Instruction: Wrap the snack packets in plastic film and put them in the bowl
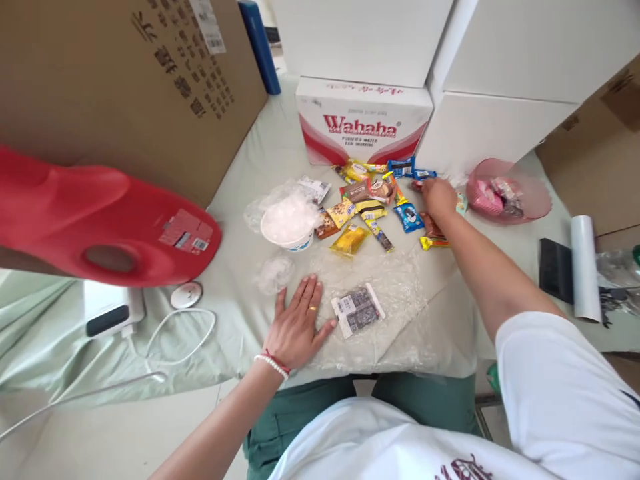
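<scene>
My left hand (299, 323) lies flat with fingers spread on a clear plastic bag (400, 300) on the green-covered table. A small dark packet with a white label (357, 310) lies in or on the bag just right of that hand. My right hand (438, 197) reaches forward to the right edge of a pile of several small snack packets (373, 200). Its fingers curl down onto the packets; what they hold is hidden. A white tub (289, 223) covered with clear plastic stands left of the pile.
A Wahaha carton (363, 120) stands behind the snacks. A pink bowl (530, 197) holding packets sits at right, with a white roll (585, 267) and a black item nearby. At left are a red plastic jug (100, 220), a large cardboard box (125, 80), a power bank and cable (113, 313).
</scene>
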`<move>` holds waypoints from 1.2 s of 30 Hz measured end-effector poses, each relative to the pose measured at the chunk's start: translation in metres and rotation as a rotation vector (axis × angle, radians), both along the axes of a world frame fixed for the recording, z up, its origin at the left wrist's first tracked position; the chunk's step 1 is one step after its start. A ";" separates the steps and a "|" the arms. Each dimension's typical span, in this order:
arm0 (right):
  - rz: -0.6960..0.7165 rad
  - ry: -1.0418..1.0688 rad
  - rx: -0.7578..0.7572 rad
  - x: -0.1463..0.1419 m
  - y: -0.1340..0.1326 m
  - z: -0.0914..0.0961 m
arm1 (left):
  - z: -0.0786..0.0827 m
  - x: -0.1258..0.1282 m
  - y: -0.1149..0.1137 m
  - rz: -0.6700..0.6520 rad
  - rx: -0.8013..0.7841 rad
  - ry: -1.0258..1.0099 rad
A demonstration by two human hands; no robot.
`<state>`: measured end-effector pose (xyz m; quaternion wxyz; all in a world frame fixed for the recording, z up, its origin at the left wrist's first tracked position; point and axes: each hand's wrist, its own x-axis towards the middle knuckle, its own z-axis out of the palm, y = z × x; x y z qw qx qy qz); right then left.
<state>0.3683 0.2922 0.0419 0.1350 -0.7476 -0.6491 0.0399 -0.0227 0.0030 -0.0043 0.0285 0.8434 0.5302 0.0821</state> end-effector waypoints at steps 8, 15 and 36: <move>0.395 0.544 -0.190 -0.031 -0.119 0.043 | 0.003 0.002 -0.001 0.020 -0.055 -0.023; 0.890 0.449 -0.555 -0.107 -0.205 0.033 | 0.000 0.004 -0.001 0.022 -0.040 -0.040; 0.863 -0.042 -0.016 -0.076 -0.271 -0.013 | 0.000 0.008 -0.002 0.056 -0.076 -0.076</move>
